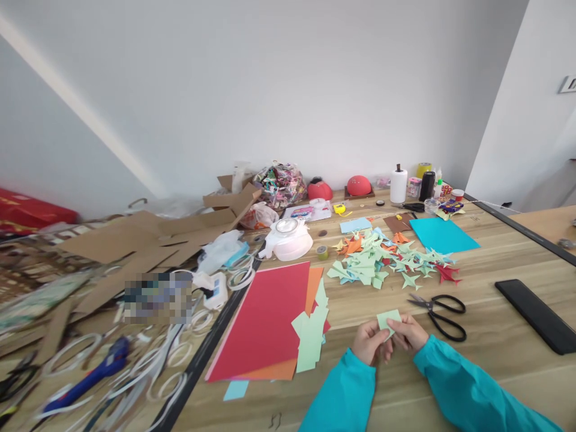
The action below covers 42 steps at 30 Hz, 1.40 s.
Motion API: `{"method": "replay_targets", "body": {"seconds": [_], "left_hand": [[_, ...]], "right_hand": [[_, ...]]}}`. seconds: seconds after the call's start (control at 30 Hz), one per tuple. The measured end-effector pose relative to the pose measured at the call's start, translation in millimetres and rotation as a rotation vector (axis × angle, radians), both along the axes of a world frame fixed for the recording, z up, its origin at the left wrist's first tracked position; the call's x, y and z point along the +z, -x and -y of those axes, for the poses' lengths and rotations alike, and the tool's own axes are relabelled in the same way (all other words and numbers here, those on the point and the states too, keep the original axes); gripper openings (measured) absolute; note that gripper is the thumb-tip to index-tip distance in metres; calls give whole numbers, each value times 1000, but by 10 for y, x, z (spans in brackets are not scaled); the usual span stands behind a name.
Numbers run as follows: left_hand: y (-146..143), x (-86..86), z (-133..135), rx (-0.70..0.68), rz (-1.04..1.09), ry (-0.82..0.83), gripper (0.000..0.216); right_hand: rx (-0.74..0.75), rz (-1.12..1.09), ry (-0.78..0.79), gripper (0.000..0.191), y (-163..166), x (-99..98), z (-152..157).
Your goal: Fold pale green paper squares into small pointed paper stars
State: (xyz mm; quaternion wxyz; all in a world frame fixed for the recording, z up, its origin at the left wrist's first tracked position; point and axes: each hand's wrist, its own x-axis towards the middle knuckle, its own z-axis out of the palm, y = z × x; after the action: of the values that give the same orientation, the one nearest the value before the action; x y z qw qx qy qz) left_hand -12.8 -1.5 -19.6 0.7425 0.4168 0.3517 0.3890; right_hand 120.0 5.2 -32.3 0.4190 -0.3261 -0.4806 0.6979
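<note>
Between my two hands is a small piece of pale green paper (387,318), held above the wooden table. My left hand (366,341) pinches its left side and lower edge. On the right side, the thumb and fingers of my right hand (410,333) are closed on the same paper. Black-handled scissors (443,309) lie just right of my hands, blades pointing left. Beyond my hands spreads a pile of folded paper shapes (369,258), mostly pale green with some orange, red and blue. Cut pale green paper strips (310,339) lie to the left.
Large red paper sheets (261,318) cover the table's left part. A black phone-like slab (535,315) lies at right, a blue sheet (443,235) behind the pile. Past the dark table edge are cables, cardboard (180,240) and a blue glue gun (96,372). Bottles (398,186) stand by the wall.
</note>
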Motion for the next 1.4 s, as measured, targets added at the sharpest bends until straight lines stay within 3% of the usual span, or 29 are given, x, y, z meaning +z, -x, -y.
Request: {"method": "replay_targets", "body": {"seconds": [0.17,0.37,0.7,1.2,1.4], "left_hand": [[21,-3,-11,1,-68,-51,43],[36,31,26,-119,-106,-76,49],[-36,-82,38,-22,-43,-107,48],[-16,2,10,28,42,4,49],[-31,-66,-10,112,15,-34,54]], "right_hand": [[33,136,-52,59,9,9,7],[5,178,-51,59,15,57,32],[-46,78,-67,52,13,77,15],[-79,-44,76,58,4,-31,-30],[-92,-99,99,61,11,32,-1]]}}
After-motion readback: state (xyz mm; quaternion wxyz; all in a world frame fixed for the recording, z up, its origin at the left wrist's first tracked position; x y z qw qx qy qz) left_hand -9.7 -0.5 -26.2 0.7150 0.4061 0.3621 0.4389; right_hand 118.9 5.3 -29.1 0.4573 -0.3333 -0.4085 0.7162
